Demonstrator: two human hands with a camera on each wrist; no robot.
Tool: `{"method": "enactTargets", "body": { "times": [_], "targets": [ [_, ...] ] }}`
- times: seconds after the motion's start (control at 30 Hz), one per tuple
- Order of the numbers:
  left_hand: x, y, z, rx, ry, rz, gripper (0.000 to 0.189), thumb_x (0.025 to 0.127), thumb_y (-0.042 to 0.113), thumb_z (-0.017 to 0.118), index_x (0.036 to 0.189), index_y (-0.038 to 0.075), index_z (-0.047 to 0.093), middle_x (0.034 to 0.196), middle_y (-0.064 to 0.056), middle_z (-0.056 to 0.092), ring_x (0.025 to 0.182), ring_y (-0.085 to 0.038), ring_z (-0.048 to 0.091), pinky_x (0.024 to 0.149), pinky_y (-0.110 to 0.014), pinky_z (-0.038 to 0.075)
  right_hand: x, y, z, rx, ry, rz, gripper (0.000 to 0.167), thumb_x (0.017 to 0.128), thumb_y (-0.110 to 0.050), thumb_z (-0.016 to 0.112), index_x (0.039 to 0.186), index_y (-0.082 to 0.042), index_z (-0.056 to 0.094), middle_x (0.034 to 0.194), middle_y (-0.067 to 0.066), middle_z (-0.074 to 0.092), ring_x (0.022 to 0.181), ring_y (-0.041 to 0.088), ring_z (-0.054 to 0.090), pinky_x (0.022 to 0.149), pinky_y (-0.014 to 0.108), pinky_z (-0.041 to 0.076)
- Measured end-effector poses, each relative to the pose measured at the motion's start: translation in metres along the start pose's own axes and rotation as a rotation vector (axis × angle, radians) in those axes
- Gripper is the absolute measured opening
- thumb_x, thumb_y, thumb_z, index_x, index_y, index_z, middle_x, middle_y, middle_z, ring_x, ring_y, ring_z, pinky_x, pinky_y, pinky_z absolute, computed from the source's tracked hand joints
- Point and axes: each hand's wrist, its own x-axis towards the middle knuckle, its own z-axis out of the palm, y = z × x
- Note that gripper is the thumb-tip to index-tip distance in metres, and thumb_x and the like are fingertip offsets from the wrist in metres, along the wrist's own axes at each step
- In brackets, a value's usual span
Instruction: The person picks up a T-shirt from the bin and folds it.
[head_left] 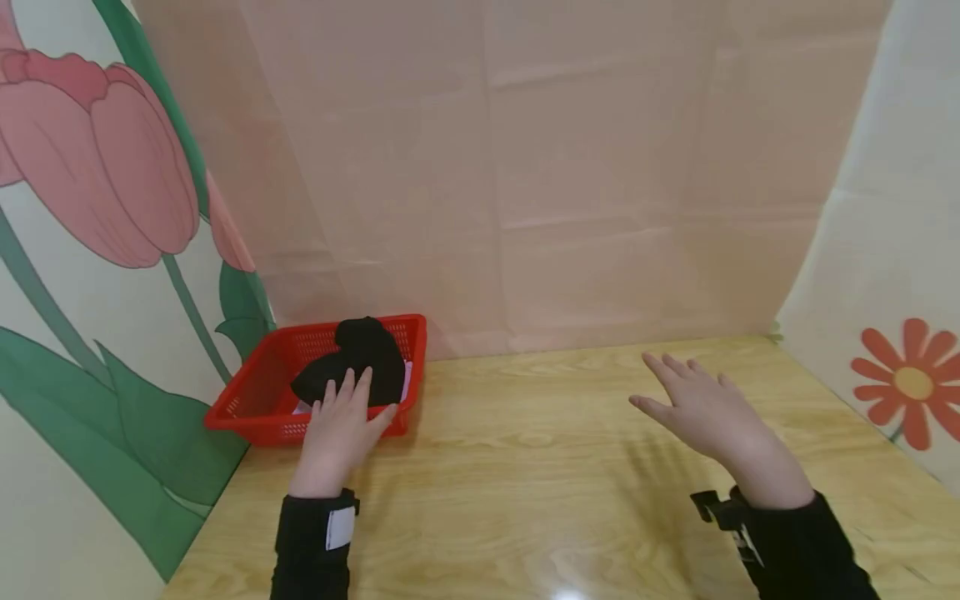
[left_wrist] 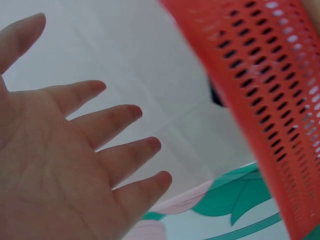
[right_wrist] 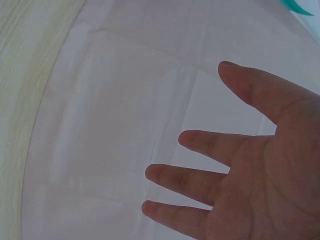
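Note:
My left hand (head_left: pixel 335 439) is held in front of the red plastic basket (head_left: pixel 251 429), its fingers straight and spread. In the left wrist view the palm of that hand (left_wrist: pixel 60 160) is bare, and the perforated basket wall (left_wrist: pixel 260 95) stands apart from the fingertips. A black cloth item (head_left: pixel 375 358) lies bunched in the basket; its kind cannot be told. Something pale shows beneath it, mostly hidden. Over the right part of the table, my right hand (head_left: pixel 705 408) hovers with fingers extended and holds nothing. Its open palm (right_wrist: pixel 260 185) fills the lower right of the right wrist view.
The wood-grain table (head_left: pixel 517 467) runs back to a pinkish cloth backdrop (head_left: pixel 585 183). A side panel with a painted tulip (head_left: pixel 97 158) rises at the left, close to the basket. Another panel with a painted orange flower (head_left: pixel 913 383) bounds the right side.

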Motion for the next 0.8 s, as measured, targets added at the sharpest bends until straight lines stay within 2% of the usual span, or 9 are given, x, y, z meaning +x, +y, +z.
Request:
{"method": "enactTargets", "body": {
  "times": [0.17, 0.37, 0.6, 0.8],
  "targets": [
    [0.021, -0.012, 0.004, 0.025, 0.017, 0.02, 0.073, 0.096, 0.041, 0.056, 0.151, 0.001, 0.03, 0.152, -0.029, 0.027, 0.137, -0.054, 0.02, 0.107, -0.068, 0.014, -0.001, -0.001, 0.001, -0.005, 0.006, -0.002, 0.093, 0.093, -0.072, 0.035, 0.153, -0.002, 0.024, 0.149, 0.035, 0.025, 0.131, 0.062, 0.017, 0.097, 0.078, 0.009],
    [0.046, -0.015, -0.004, 0.105, 0.011, 0.055, 0.067, 0.096, 0.037, 0.059, 0.148, 0.002, 0.036, 0.15, -0.028, 0.033, 0.136, -0.05, 0.027, 0.107, -0.068, 0.017, -0.001, -0.006, 0.003, -0.027, 0.013, -0.021, 0.092, 0.092, -0.072, 0.035, 0.152, -0.002, 0.027, 0.149, 0.034, 0.027, 0.131, 0.061, 0.021, 0.098, 0.077, 0.012],
    [0.069, -0.016, -0.006, 0.219, -0.078, 0.041, 0.065, 0.095, 0.033, 0.063, 0.147, 0.004, 0.039, 0.149, -0.027, 0.035, 0.136, -0.049, 0.029, 0.106, -0.068, 0.019, -0.002, -0.009, 0.006, -0.026, 0.025, -0.01, 0.09, 0.093, -0.071, 0.037, 0.152, -0.004, 0.029, 0.149, 0.033, 0.028, 0.132, 0.06, 0.022, 0.099, 0.076, 0.013],
    [0.087, -0.031, -0.008, 0.27, -0.135, 0.003, 0.061, 0.096, 0.034, 0.06, 0.144, 0.001, 0.042, 0.144, -0.03, 0.04, 0.13, -0.05, 0.035, 0.102, -0.07, 0.024, -0.004, -0.011, 0.004, -0.032, 0.034, -0.007, 0.088, 0.093, -0.069, 0.039, 0.152, -0.004, 0.03, 0.149, 0.033, 0.029, 0.132, 0.059, 0.022, 0.1, 0.076, 0.013]
  ]
}}
